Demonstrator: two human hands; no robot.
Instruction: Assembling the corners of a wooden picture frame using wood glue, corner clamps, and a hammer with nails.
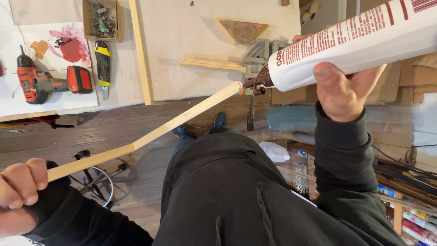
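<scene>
Both hands are closed on something: your left hand (20, 189) wraps its grip around the near end of a long wooden strip (150, 135), fingers curled over the top, and your right hand (343, 89) clamps a white adhesive cartridge (359, 38), thumb pressed across its barrel just behind the shoulder.

You hold the strip out in front of you above the dark plank floor (91, 132), running diagonally from your left hand up to the cartridge's brown nozzle (256, 82), which meets the strip's far end. That strip looks light and thin, so it will likely flex and wobble when held from one end only; a hold farther along its length would steady it, though the end grip keeps your fingers away from the nozzle. The cartridge looks rigid, smooth and fairly heavy for one hand; the hold near the front gives you control of the tip.

The strip is pale, bare wood, square-edged, with a slightly darker tone toward your hand. The cartridge is white with red print and a stubby brown tip.

Beyond, on the tabletop (191, 54), a red cordless drill (38, 82) lies beside a black and yellow utility knife (103, 64), a box of screws (101, 19) and a paint-stained sheet (68, 43).
</scene>
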